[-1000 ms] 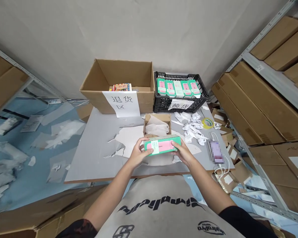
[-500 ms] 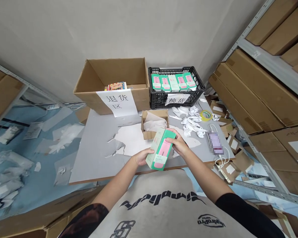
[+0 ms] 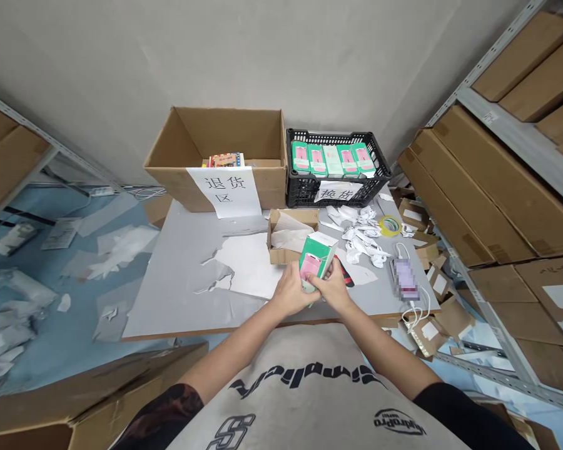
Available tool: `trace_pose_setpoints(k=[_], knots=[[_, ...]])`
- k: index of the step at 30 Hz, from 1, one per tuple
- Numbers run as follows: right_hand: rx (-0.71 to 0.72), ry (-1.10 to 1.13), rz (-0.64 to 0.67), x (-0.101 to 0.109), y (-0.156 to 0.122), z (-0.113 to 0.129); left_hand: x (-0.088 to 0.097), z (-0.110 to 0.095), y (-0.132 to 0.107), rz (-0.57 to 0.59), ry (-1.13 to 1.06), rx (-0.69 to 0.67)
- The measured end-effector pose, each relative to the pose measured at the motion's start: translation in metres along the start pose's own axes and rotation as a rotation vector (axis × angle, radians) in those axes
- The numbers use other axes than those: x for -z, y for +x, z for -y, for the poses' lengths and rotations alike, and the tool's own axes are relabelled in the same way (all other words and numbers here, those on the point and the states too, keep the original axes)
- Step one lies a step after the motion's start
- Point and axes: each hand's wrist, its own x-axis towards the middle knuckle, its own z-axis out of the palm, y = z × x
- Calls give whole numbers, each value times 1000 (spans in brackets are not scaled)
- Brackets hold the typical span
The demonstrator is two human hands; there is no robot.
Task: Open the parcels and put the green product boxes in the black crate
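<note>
I hold a green and pink product box [image 3: 316, 258] upright over the near edge of the grey table [image 3: 178, 275]. Its top flap stands open. My left hand [image 3: 289, 295] wraps the box's lower left side. My right hand [image 3: 333, 290] grips its lower right side, the two hands touching. Just behind the box sits a small open cardboard box [image 3: 291, 235] with white paper inside.
A big cardboard box [image 3: 225, 153] with a paper sign and a black crate [image 3: 338, 165] of similar green boxes stand at the table's back. Crumpled white paper [image 3: 363, 234], a yellow tape roll [image 3: 390, 225] and a phone with cable [image 3: 406, 281] lie right. Shelves flank both sides.
The box was held flat and crosswise, then tilted lengthwise, and now stands on end with its top flap open. Both hands slid down to its lower end and came together.
</note>
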Motion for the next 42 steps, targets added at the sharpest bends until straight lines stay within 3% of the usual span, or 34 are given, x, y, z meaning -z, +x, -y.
trace_pose_setpoints(k=[6,8,12,16,19,22,31,36,42], knots=[[5,111,166,12,10,-4,25,12,19,354,-549,5],[19,96,224,13,10,-4,28,15,23,403,-617,21],[106,-131,312,26,11,14,24,18,21,333,-564,12],[326,-427,334,46,15,64,21,22,15,239,-378,-14],[504,-636,498,54,22,102,20,24,12,234,-283,-43],[581,-704,641,57,31,120,20,25,11,255,-277,-86],[663,-944,854,49,35,140,24,24,8,257,-177,-175],[689,-970,785,39,12,146,32,21,-3,128,45,-197],[788,-784,679,37,-23,124,46,21,-27,-103,254,-358]])
